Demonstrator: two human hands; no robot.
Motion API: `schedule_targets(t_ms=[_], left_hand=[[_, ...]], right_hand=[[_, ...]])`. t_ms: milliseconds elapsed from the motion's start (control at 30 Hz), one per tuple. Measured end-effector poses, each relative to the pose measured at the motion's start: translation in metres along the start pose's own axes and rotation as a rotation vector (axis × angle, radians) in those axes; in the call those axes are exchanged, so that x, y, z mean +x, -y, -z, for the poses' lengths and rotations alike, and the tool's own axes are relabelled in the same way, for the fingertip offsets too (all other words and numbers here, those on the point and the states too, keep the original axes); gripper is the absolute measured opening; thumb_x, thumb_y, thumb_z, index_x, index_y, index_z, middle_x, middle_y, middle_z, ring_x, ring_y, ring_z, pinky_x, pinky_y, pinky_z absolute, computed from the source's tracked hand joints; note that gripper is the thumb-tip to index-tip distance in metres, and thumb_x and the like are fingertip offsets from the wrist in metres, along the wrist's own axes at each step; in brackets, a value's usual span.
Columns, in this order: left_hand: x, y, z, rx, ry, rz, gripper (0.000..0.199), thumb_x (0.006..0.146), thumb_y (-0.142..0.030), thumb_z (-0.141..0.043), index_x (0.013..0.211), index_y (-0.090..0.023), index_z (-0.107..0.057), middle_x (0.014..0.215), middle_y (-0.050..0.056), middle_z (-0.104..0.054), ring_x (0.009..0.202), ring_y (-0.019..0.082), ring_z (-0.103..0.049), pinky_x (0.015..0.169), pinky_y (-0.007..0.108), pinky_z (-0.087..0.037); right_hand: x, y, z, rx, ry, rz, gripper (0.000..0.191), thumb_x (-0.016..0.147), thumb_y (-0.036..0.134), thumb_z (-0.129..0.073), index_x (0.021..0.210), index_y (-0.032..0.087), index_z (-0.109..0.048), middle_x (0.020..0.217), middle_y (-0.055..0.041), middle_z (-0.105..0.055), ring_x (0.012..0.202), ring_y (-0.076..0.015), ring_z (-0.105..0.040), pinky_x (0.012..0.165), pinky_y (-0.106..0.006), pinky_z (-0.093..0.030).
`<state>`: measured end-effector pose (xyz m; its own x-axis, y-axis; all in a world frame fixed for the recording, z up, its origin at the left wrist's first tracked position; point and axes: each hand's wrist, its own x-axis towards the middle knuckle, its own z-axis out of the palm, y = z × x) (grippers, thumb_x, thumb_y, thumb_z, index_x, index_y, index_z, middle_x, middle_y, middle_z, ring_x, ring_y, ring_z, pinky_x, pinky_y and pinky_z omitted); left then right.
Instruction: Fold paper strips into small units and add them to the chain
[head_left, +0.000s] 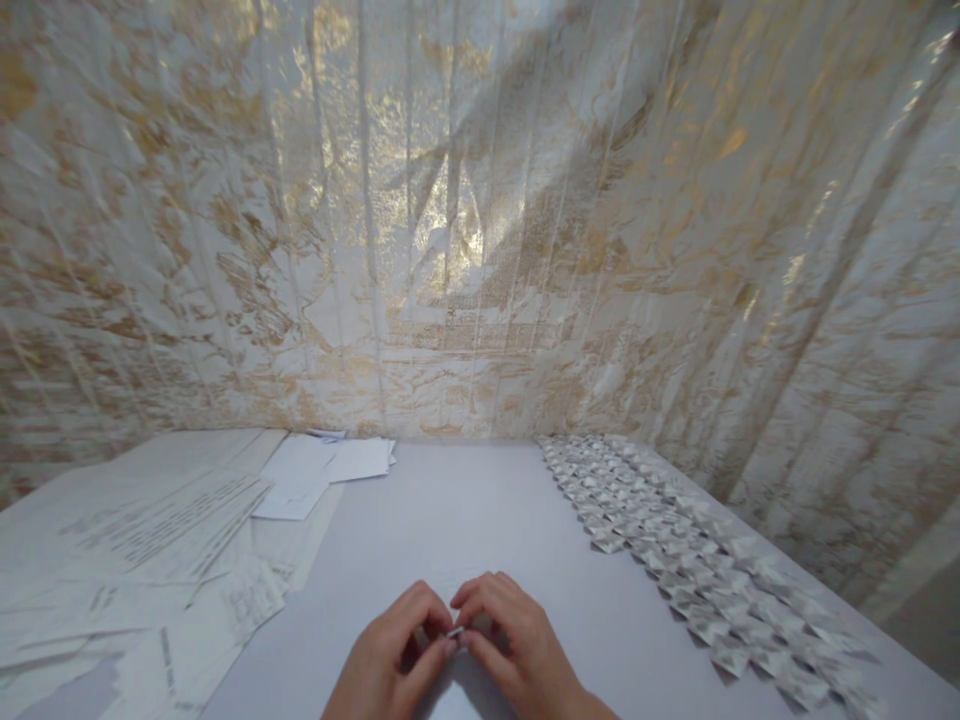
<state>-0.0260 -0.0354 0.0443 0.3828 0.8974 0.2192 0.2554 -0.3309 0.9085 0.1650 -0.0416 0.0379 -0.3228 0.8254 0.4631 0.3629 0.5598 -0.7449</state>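
A small folded piece of paper [455, 632], only a narrow light strip of it showing, sits between my fingertips just above the table. My left hand [403, 640] pinches its left end between thumb and fingers. At the other end, the thumb and fingers of my right hand [512, 637] are closed on it too. My fingers hide most of the paper, so its full shape cannot be made out.
Rows of small folded paper pieces [679, 560] run along the table's right side. On the left lie overlapping printed sheets [180, 520], with blank white papers [296, 475] toward the back. Behind the white table [431, 520] hangs a gold-patterned curtain [465, 220].
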Motion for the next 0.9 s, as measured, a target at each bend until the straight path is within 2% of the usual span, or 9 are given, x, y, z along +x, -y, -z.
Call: schedule_targets(t_ms=[67,133,300,367,467,567,633,733,900], left_hand=[[0.001,-0.002,0.001,-0.034,-0.036,-0.046,0.022,0.091,-0.036,-0.065,0.074,-0.022,-0.061,0.080,-0.002,-0.060,0.073,0.018,-0.057,0.065,0.026,-0.041],[0.002,-0.001,0.003,-0.124,-0.064,-0.066,0.024,0.090,-0.037,-0.067,0.072,-0.022,-0.062,0.084,0.000,-0.062,0.076,0.018,-0.059,0.066,0.025,-0.044],[0.003,0.007,0.006,-0.251,-0.169,0.003,0.028,0.093,-0.048,-0.062,0.080,-0.024,-0.066,0.089,0.000,-0.066,0.075,0.017,-0.057,0.067,0.025,-0.044],[0.002,0.007,0.007,-0.229,-0.181,0.039,0.028,0.094,-0.050,-0.061,0.085,-0.025,-0.067,0.091,0.000,-0.067,0.076,0.017,-0.058,0.068,0.025,-0.044],[0.001,0.002,0.007,-0.176,-0.132,0.062,0.022,0.091,-0.047,-0.065,0.098,-0.026,-0.069,0.092,0.000,-0.066,0.074,0.017,-0.062,0.069,0.026,-0.046],[0.000,-0.004,0.006,-0.145,-0.089,0.007,0.019,0.089,-0.043,-0.067,0.085,-0.025,-0.071,0.085,0.000,-0.065,0.075,0.019,-0.062,0.069,0.026,-0.046],[0.000,-0.006,0.005,-0.150,-0.147,-0.011,0.023,0.089,-0.042,-0.066,0.074,-0.024,-0.069,0.080,-0.001,-0.064,0.075,0.018,-0.060,0.068,0.025,-0.044],[0.000,-0.005,0.003,-0.202,-0.251,0.011,0.023,0.090,-0.044,-0.065,0.076,-0.025,-0.068,0.080,-0.002,-0.065,0.076,0.018,-0.060,0.072,0.026,-0.045],[-0.001,-0.004,0.003,-0.198,-0.290,0.006,0.026,0.091,-0.048,-0.063,0.080,-0.025,-0.068,0.078,-0.002,-0.067,0.077,0.020,-0.062,0.073,0.027,-0.047]], right_hand=[[0.002,0.001,-0.002,0.123,-0.067,-0.040,0.008,0.088,0.024,-0.066,0.081,0.021,-0.067,0.092,-0.0039,-0.062,0.085,-0.0192,-0.058,0.071,-0.028,-0.041],[0.005,0.000,-0.004,0.275,-0.144,-0.124,0.020,0.086,0.037,-0.072,0.075,0.020,-0.066,0.085,-0.0018,-0.056,0.076,-0.0176,-0.054,0.065,-0.027,-0.039],[0.008,-0.008,-0.005,0.577,-0.236,-0.347,0.043,0.076,0.059,-0.080,0.074,0.020,-0.060,0.069,0.0036,-0.050,0.061,-0.0137,-0.042,0.058,-0.026,-0.033],[0.007,-0.007,-0.004,0.585,-0.245,-0.374,0.045,0.075,0.061,-0.080,0.075,0.020,-0.060,0.068,0.0039,-0.051,0.060,-0.0133,-0.041,0.056,-0.026,-0.031],[0.006,-0.002,-0.004,0.504,-0.220,-0.308,0.042,0.077,0.058,-0.080,0.073,0.019,-0.063,0.074,0.0013,-0.055,0.065,-0.0148,-0.046,0.060,-0.027,-0.034],[0.005,0.002,-0.006,0.450,-0.186,-0.235,0.041,0.078,0.057,-0.080,0.072,0.019,-0.066,0.078,-0.0004,-0.056,0.071,-0.0166,-0.049,0.065,-0.029,-0.036],[0.005,0.002,-0.007,0.486,-0.217,-0.249,0.044,0.077,0.060,-0.079,0.072,0.019,-0.065,0.075,0.0007,-0.054,0.068,-0.0155,-0.047,0.063,-0.028,-0.035],[0.007,-0.001,-0.006,0.559,-0.255,-0.323,0.048,0.076,0.064,-0.078,0.074,0.020,-0.061,0.070,0.0030,-0.052,0.063,-0.0134,-0.041,0.058,-0.026,-0.033],[0.003,-0.001,-0.009,0.549,-0.129,-0.368,0.044,0.080,0.061,-0.075,0.081,0.020,-0.058,0.071,0.0039,-0.051,0.062,-0.0125,-0.044,0.058,-0.024,-0.035]])
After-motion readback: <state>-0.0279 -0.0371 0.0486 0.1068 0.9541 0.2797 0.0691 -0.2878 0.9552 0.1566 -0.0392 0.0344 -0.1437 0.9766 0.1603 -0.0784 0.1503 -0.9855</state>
